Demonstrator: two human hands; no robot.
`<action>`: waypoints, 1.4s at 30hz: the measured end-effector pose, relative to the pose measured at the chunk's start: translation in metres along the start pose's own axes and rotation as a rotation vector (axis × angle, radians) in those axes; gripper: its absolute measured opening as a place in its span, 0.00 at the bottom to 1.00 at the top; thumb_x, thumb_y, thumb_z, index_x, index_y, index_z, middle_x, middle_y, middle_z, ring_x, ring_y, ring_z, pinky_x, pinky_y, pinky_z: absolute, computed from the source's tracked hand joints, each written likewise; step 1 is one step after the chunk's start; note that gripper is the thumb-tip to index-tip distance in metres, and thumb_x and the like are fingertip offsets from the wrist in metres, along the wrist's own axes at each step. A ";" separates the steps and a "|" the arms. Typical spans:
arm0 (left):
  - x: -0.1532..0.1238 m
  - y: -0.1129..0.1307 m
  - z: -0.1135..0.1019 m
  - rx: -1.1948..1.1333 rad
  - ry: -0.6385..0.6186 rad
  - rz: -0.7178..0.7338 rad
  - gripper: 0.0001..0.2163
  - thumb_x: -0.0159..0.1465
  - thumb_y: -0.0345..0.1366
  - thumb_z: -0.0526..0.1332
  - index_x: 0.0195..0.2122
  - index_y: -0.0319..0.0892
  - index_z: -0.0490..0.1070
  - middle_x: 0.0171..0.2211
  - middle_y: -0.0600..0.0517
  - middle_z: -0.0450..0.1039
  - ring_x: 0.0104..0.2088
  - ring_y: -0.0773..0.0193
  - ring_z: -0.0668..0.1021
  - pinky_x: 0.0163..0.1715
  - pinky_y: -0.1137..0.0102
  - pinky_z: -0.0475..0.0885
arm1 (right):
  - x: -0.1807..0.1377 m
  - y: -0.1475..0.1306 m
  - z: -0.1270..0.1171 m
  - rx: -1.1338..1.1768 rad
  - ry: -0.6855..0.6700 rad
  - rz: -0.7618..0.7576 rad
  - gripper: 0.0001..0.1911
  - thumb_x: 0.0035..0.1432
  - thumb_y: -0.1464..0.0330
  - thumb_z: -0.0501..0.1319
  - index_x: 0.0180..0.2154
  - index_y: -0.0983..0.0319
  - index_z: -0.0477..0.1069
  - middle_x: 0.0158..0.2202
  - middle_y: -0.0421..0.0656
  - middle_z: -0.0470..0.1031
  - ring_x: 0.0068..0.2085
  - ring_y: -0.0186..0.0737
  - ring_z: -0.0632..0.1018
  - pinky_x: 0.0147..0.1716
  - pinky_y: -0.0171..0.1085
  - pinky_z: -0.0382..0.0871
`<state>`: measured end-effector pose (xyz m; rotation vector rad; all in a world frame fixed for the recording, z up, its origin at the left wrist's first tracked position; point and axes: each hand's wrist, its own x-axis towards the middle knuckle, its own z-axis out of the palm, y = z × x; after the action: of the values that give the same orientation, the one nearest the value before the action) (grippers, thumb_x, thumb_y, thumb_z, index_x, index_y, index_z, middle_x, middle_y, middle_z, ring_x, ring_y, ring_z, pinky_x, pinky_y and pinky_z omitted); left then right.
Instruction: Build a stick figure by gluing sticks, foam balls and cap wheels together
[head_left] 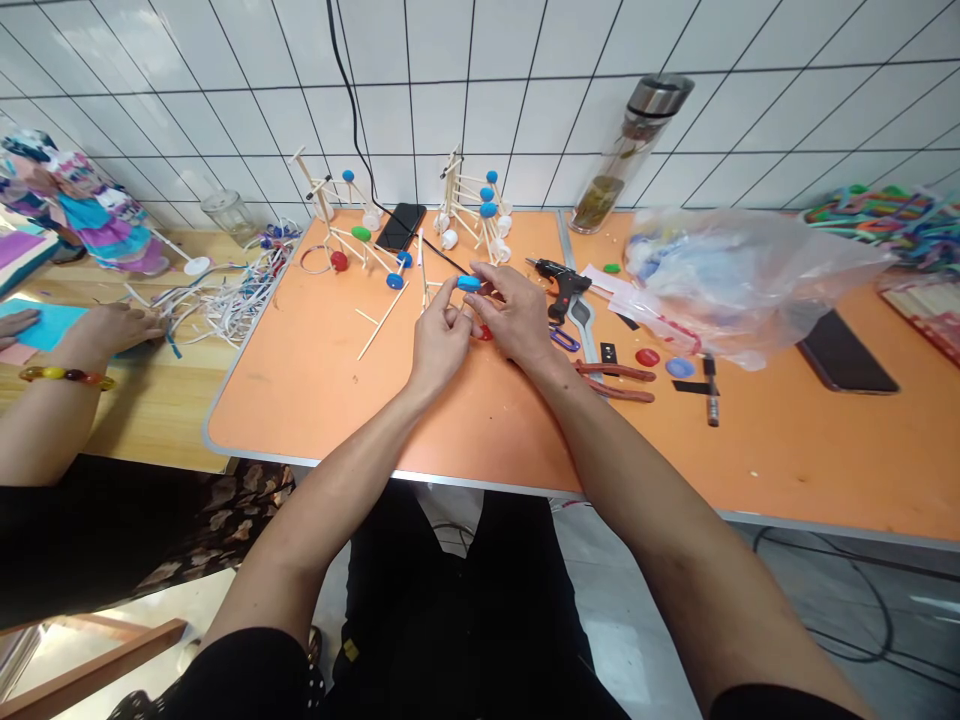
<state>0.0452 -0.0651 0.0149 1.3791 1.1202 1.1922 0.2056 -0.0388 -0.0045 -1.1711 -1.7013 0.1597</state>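
In the middle of the table, my left hand (444,345) and my right hand (519,315) come together, fingers pinched around a small wooden-stick model with bottle caps. Its blue bottle cap (469,284) sits between the fingertips of both hands. A red bottle cap (484,332) shows below, partly hidden by my fingers. Thin wooden sticks (422,265) stand up just left of the blue cap. Two similar stick models with caps, a left one (360,233) and a right one (486,210), stand behind my hands. To the right lies a black glue gun (561,283).
Red-handled pliers (615,380), loose caps and a dark pen-like tool (711,390) lie at right, near a plastic bag (735,270) and phone (847,350). A glass bottle (626,160) stands against the wall. Another person's hand (112,328) rests on the left table.
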 end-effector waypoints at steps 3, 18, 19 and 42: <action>0.000 -0.001 0.000 0.003 0.000 0.003 0.33 0.76 0.28 0.63 0.82 0.43 0.68 0.25 0.60 0.79 0.23 0.68 0.74 0.33 0.72 0.73 | 0.001 -0.001 0.000 -0.023 -0.001 0.004 0.20 0.72 0.62 0.69 0.62 0.56 0.86 0.53 0.48 0.90 0.51 0.55 0.89 0.56 0.53 0.84; 0.002 0.000 -0.001 -0.008 -0.003 0.013 0.30 0.77 0.26 0.61 0.80 0.46 0.72 0.25 0.60 0.78 0.24 0.67 0.76 0.33 0.72 0.74 | 0.010 -0.017 0.007 -0.080 0.019 0.000 0.12 0.69 0.68 0.70 0.52 0.54 0.87 0.54 0.46 0.91 0.55 0.55 0.88 0.58 0.50 0.82; 0.002 0.001 -0.001 -0.007 -0.004 0.015 0.31 0.77 0.25 0.61 0.80 0.46 0.72 0.25 0.60 0.78 0.24 0.67 0.75 0.33 0.72 0.74 | 0.010 -0.017 0.007 -0.082 0.016 -0.002 0.11 0.70 0.68 0.69 0.51 0.54 0.87 0.53 0.46 0.91 0.54 0.55 0.88 0.57 0.50 0.82; 0.003 -0.006 -0.002 0.017 -0.008 0.056 0.32 0.75 0.26 0.61 0.80 0.46 0.72 0.25 0.61 0.78 0.24 0.68 0.74 0.33 0.72 0.71 | 0.011 -0.015 0.010 -0.083 0.011 0.003 0.11 0.72 0.66 0.66 0.51 0.56 0.86 0.52 0.47 0.91 0.52 0.54 0.88 0.53 0.48 0.79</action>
<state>0.0431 -0.0611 0.0090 1.4348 1.0946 1.2185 0.1883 -0.0339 0.0066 -1.2333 -1.7106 0.0845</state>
